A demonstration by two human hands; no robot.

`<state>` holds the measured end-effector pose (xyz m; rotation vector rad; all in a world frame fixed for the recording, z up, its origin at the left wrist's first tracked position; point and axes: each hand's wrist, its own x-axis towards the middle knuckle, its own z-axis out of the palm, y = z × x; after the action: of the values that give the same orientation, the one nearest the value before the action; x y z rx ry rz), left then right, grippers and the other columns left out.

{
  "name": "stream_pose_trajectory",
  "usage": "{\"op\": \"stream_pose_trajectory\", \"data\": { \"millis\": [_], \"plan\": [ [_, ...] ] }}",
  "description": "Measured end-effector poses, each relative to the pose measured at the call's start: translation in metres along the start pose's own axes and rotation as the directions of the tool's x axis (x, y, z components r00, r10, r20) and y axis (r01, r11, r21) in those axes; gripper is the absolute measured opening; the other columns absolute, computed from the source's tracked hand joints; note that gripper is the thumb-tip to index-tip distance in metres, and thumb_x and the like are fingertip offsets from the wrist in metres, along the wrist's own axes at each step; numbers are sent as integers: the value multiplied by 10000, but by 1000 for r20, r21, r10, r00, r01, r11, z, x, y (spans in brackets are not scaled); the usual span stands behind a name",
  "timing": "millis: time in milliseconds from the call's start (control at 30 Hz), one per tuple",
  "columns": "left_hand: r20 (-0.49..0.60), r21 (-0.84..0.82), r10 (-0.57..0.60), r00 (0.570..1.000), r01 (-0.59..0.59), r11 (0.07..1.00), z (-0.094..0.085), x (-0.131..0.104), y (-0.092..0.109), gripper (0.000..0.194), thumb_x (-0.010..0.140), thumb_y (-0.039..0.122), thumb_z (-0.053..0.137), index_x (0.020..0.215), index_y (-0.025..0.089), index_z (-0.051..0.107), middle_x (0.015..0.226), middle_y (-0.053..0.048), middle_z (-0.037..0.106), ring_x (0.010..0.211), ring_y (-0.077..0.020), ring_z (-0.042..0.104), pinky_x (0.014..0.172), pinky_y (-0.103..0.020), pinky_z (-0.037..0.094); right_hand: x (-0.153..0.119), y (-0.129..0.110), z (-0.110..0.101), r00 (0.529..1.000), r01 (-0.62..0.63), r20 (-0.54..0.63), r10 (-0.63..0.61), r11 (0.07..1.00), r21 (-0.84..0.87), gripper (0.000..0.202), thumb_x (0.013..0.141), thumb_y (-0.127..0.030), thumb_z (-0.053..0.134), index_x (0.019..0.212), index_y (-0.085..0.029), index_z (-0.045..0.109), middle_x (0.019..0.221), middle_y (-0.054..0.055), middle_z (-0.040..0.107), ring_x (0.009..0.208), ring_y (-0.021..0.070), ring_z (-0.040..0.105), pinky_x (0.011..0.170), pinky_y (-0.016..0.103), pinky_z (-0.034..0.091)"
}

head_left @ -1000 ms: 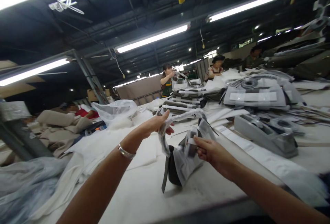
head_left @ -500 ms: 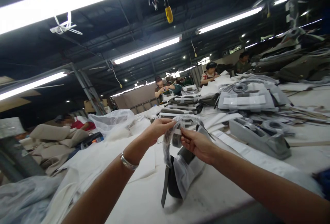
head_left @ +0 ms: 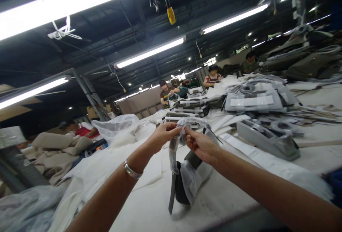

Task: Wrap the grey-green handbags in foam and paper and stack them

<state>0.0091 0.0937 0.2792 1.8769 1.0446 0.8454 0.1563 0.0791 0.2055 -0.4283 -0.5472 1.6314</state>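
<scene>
Both hands are lifted above the white table point(head_left: 149, 203) and they meet at the top of a clear plastic bag point(head_left: 187, 175). The left hand point(head_left: 162, 135) pinches the gathered mouth of the bag between thumb and fingers, and the right hand point(head_left: 199, 144) grips the same bunch of plastic from the other side, so the two hands touch or almost touch. The bag hangs down from them in the near middle of the scene, with its bottom resting on the table. Inside it I see a dark grey piece point(head_left: 183, 185), and a grey strap point(head_left: 172, 194) hangs down at its left side to the table. I judge that the step in hand is closing or twisting the mouth of the bag around this piece. The next move seems to need a firm hold on the thin plastic with one hand while the other hand turns or folds it, without letting the heavy piece drop. To the right on the table lies a grey tape dispenser point(head_left: 267, 139), and farther away are piles of grey parts point(head_left: 253, 98). A silver bracelet point(head_left: 133, 171) is on the left wrist. Other people work at the far end of the table. I cannot read any brand, label or writing in this view.
</scene>
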Motion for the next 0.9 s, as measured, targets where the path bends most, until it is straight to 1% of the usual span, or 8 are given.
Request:
{"op": "stream_pose_trajectory", "data": {
  "millis": [133, 367, 467, 567, 633, 733, 833, 900],
  "plan": [
    [57, 9, -34, 998, 33, 999, 1, -2, 3, 542, 689, 648, 759, 874, 141, 714, 738, -10, 659, 645, -127, 544, 602, -231, 387, -1, -4, 2, 999, -13, -33, 14, 999, 36, 127, 817, -135, 756, 722, -131, 672, 575, -42, 639, 470, 19, 569, 487, 78, 531],
    [130, -97, -133, 983, 146, 984, -3, -9, -11, 545, 808, 667, 639, 966, 153, 730, 829, -81, 718, 839, -229, 651, 790, -325, 486, -12, -9, -3, 1000, 5, 15, -5, 1000, -16, 65, 763, -66, 766, 797, -101, 723, 815, 51, 745, 744, 95, 709, 692, 140, 590],
    [95, -203, -195, 976, 211, 956, -2, -11, -18, 487, 819, 603, 669, 1063, 184, 714, 909, -82, 735, 894, -244, 667, 814, -332, 507, -20, -11, -5, 993, 16, 114, -4, 994, -108, 199, 698, -106, 821, 883, -106, 748, 948, 80, 750, 840, 135, 723, 749, 187, 592],
    [80, -223, -211, 974, 224, 949, 6, -14, -18, 471, 832, 560, 674, 1100, 175, 703, 965, -85, 739, 913, -250, 669, 789, -314, 514, -29, -19, -18, 963, 139, 265, -42, 923, -359, 349, 726, -265, 820, 1054, -174, 743, 1089, 52, 734, 898, 142, 717, 750, 205, 579],
    [66, -203, -199, 978, 208, 957, 13, -17, -17, 488, 833, 561, 673, 1120, 167, 693, 999, -79, 733, 929, -247, 661, 765, -291, 510, -38, -32, -39, 945, 279, 301, -127, 794, -540, 380, 769, -408, 772, 1074, -182, 743, 1038, 50, 746, 834, 144, 719, 698, 215, 571],
    [-19, -184, -159, 987, 153, 971, 19, -18, -18, 530, 818, 574, 685, 1167, 176, 663, 986, -52, 720, 918, -223, 644, 732, -256, 505, -54, -72, -96, 914, 389, 247, -322, 523, -758, 451, 813, -570, 672, 943, -148, 763, 887, 68, 755, 665, 133, 694, 614, 225, 550],
    [-125, -211, -132, 983, 104, 972, 21, -13, -19, 541, 769, 568, 737, 1141, 184, 659, 890, -17, 706, 793, -175, 628, 646, -210, 488, -71, -130, -174, 794, 176, 17, -608, 203, -963, 535, 842, -665, 559, 946, -175, 746, 900, 64, 751, 613, 126, 671, 604, 242, 551],
    [-188, -263, -117, 975, 65, 963, 23, -8, -18, 519, 725, 548, 780, 1083, 190, 666, 844, -1, 698, 732, -153, 620, 616, -191, 480, -81, -170, -226, 737, 28, -66, -673, 128, -991, 540, 873, -639, 509, 987, -160, 728, 913, 90, 751, 667, 159, 687, 634, 271, 556]
  ]
}}
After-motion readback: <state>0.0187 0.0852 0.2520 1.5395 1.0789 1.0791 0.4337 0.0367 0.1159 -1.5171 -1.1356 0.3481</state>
